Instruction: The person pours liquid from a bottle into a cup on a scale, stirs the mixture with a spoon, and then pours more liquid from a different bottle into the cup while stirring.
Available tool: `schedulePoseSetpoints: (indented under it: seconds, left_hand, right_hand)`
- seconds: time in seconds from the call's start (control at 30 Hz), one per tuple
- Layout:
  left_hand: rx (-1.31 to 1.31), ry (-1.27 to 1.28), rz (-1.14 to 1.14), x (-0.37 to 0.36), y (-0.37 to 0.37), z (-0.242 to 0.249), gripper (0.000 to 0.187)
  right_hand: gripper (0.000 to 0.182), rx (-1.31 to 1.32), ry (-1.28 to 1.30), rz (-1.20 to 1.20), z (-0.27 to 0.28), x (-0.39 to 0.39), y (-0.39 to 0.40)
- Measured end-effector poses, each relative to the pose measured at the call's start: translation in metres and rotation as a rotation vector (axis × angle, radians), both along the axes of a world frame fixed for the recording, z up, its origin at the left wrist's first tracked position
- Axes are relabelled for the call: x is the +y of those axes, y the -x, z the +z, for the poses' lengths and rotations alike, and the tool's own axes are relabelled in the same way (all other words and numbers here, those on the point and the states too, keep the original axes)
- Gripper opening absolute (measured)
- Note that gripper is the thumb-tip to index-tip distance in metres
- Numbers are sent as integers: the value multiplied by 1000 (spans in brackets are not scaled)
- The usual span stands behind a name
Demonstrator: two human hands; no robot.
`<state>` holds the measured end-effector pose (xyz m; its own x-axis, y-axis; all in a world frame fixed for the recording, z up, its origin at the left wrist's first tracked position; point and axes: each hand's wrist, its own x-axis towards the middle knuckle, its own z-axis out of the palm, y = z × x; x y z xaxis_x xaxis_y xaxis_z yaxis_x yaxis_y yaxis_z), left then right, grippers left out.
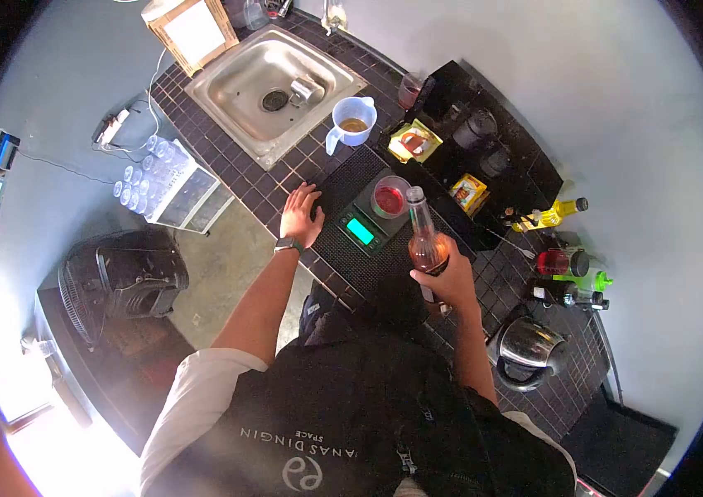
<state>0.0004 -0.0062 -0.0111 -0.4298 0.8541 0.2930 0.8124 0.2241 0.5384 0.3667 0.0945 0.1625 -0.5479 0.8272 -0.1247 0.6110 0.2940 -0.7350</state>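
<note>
In the head view my right hand [454, 277] is wrapped round a clear glass bottle [424, 240] with amber liquid in its lower part. The bottle's neck rises beside a clear cup [390, 197] holding red liquid. That cup stands on a digital scale [361, 231] with a lit green display, whose figures I cannot read. Under the scale lies a black textured mat [343, 263]. My left hand [302, 217] rests on the counter's edge, left of the scale, fingers spread and holding nothing. Beyond the mat stands a translucent measuring jug [352, 121] with some brownish liquid.
A steel sink [227, 103] with a metal cup [305, 89] in it lies at the back left. Right of the mat stands a black shelf [525, 157] with packets and glasses. Several bottles, including a yellow one [546, 217], and a kettle [529, 348] are at the right.
</note>
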Motion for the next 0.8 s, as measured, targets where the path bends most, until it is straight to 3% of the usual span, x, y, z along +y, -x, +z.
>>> schedulePoseSetpoints:
  seconds: [0.17, 0.27, 0.43, 0.47, 0.8]
  left_hand:
    - [0, 11, -1, 0, 0, -4, 43]
    - [-2, 2, 0, 0, 0, -4, 43]
    - [3, 38, 7, 1, -2, -1, 42]
    - [10, 38, 8, 1, -3, 0, 42]
    - [42, -23, -29, 2, 0, -5, 40]
  right_hand:
    - [89, 200, 16, -113, -25, -6, -12]
    - [93, 201, -145, -178, -42, -13, -28]
    - [92, 389, -165, -582, -53, -26, -51]
    - [88, 532, -87, -630, -53, -30, -55]
    - [86, 621, -335, -1012, -96, -12, -133]
